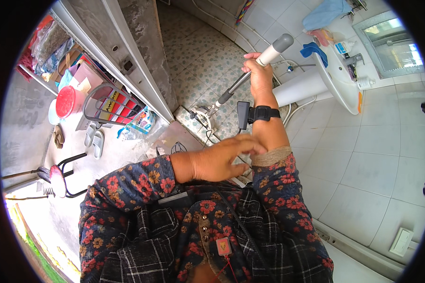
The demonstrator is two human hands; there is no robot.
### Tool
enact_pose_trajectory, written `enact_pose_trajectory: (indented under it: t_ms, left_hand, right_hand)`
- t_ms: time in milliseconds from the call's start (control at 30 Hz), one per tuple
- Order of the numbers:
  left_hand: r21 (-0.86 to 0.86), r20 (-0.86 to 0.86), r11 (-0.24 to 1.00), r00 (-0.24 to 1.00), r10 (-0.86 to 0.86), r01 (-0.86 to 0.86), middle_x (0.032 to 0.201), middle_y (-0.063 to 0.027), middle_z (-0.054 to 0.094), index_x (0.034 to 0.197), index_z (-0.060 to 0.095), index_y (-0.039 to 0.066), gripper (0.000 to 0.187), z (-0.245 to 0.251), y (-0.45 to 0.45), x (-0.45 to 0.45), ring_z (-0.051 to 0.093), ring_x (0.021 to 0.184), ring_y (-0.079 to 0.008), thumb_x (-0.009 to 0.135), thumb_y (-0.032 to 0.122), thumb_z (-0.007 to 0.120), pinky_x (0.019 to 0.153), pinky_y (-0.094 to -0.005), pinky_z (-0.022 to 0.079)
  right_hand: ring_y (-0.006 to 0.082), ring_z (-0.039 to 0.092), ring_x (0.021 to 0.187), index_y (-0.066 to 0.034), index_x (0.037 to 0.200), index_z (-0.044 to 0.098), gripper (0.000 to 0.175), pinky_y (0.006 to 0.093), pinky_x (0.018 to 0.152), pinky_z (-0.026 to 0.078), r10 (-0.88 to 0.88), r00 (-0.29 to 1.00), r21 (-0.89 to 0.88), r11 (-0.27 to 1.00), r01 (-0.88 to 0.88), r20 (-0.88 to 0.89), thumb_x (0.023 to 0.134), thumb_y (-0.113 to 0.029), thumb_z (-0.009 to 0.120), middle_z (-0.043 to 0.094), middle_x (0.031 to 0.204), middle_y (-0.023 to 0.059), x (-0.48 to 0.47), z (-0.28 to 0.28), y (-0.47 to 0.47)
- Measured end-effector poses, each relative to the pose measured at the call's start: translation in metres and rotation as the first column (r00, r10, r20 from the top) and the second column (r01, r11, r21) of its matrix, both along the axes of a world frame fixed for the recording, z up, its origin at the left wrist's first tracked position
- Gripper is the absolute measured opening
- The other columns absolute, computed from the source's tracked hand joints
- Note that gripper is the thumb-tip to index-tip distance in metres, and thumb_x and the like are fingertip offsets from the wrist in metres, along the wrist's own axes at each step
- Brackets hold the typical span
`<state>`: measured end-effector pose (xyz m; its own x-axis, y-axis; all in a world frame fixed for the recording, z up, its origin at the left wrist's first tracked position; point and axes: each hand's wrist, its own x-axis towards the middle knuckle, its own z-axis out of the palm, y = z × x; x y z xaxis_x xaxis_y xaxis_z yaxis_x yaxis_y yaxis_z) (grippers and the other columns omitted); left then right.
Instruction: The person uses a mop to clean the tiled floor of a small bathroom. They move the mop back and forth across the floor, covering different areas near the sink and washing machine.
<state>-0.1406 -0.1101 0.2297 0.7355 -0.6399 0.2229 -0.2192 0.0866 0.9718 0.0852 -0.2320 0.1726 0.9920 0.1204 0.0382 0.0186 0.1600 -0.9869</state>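
Observation:
My right hand [260,72] grips the upper part of a mop-like pole [238,84], just below its white and grey handle end. The pole slants down to a whitish round head [202,117] at the tiled doorway edge; its exact kind is unclear. My left hand [230,157] is slightly blurred, its fingers apart with nothing held, over the rolled beige cuff [272,156] of my right sleeve. Whether it touches the cuff cannot be told. A black strap with a small device [258,115] is around my right wrist.
A white pedestal washbasin [334,76] with a blue cloth [313,53] on its rim stands at the right, with pipes beneath. A metal door frame [127,53] rises at upper left. Beyond are a red-lidded bucket [69,102], a metal rack [109,106], grey slippers [97,143] and a detergent bag [141,122].

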Motion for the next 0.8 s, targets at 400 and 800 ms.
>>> enact_pose_trajectory:
  t_ms: [400,800]
  left_hand:
    - [0.012,-0.084,0.992,0.989,-0.123,0.125,0.134,-0.0135,0.056,0.144,0.052,0.007,0.063,0.009,-0.004,0.002,0.056,0.126,-0.0286,0.083,-0.006,0.066,0.106,-0.0398,0.048]
    - [-0.010,0.038,0.995,0.994,-0.099,0.099,0.142,-0.0152,0.050,0.148,0.049,0.006,0.070,0.006,-0.005,0.006,0.051,0.133,-0.0308,0.081,-0.006,0.067,0.110,-0.0405,0.046]
  right_hand:
    - [0.0120,0.053,0.066,-0.0011,0.097,0.067,0.016,0.0330,0.071,0.052,0.005,1.000,0.010,1.000,-0.005,0.000,0.083,0.003,0.062,0.058,0.075,0.0024,0.001,-0.001,-0.007]
    - [0.0118,0.053,0.066,-0.0010,0.096,0.066,0.015,0.0332,0.071,0.052,0.012,1.000,0.038,0.999,-0.013,0.024,0.083,0.003,0.062,0.058,0.074,0.0022,-0.002,-0.003,-0.010]
